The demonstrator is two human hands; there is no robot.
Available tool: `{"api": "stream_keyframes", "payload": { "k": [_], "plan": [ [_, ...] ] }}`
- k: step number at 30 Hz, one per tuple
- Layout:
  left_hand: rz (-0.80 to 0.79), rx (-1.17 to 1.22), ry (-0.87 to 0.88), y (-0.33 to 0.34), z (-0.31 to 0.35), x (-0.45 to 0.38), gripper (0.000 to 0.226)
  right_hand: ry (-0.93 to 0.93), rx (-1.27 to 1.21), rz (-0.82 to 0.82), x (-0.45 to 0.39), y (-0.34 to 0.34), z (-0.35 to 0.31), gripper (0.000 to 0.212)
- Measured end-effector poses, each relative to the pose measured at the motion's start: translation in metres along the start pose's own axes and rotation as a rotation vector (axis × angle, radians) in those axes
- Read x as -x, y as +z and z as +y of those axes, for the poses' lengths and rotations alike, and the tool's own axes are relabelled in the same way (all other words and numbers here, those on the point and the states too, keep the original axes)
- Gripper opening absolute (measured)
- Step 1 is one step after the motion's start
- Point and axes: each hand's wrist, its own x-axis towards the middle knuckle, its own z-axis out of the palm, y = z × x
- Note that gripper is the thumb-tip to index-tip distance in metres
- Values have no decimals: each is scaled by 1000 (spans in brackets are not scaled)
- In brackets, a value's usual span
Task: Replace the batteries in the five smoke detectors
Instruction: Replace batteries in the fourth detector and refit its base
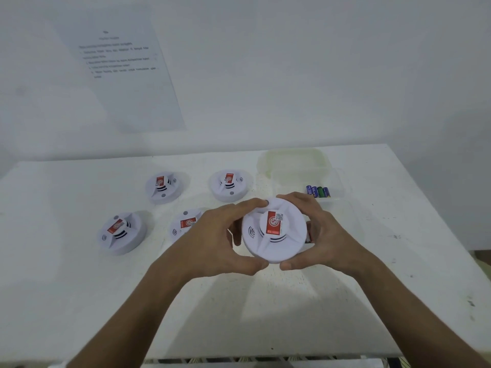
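Four smoke detectors (122, 233) lay face-up on the table (66, 288), awaiting service. The left hand (212, 243) and right hand (326, 235) gripped the fifth detector (273, 232) by its rim, probably for twisting open. Batteries (317, 191) sat in a tray (336, 181) nearby.

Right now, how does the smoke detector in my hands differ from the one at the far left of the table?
The held smoke detector is gripped at its rim by the left hand and right hand; the far-left smoke detector lies untouched on the table. The held one looks larger, being nearer. Both are white, round, red-labelled.
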Motion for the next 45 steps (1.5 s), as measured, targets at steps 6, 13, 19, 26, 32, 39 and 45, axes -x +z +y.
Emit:
{"api": "stream_keyframes", "payload": {
  "k": [6, 13, 19, 26, 32, 39, 45],
  "plan": [
    [-8, 53, 15, -9, -10, 5, 78, 4, 32, -34, -9, 12, -8, 102],
    [8, 39, 26, -26, -24, 15, 77, 22, 60, -58, -22, 31, -15, 102],
    [2, 60, 18, -45, -35, 26, 76, 25, 87, -72, -35, 50, -25, 103],
    [-17, 44, 49, -72, -48, 42, 66, -2, 57, -82, -51, 82, -29, 104],
    [-2, 31, 97, -93, -57, 56, 63, -28, 52, -50, -60, 108, -33, 102],
    [-23, 41, 101, -108, -70, 67, 68, -4, 75, -32, -66, 129, -39, 102],
    [31, 12, 20, -115, -88, 75, 98, 16, 90, -1, -74, 141, -46, 107]
  ]
}}
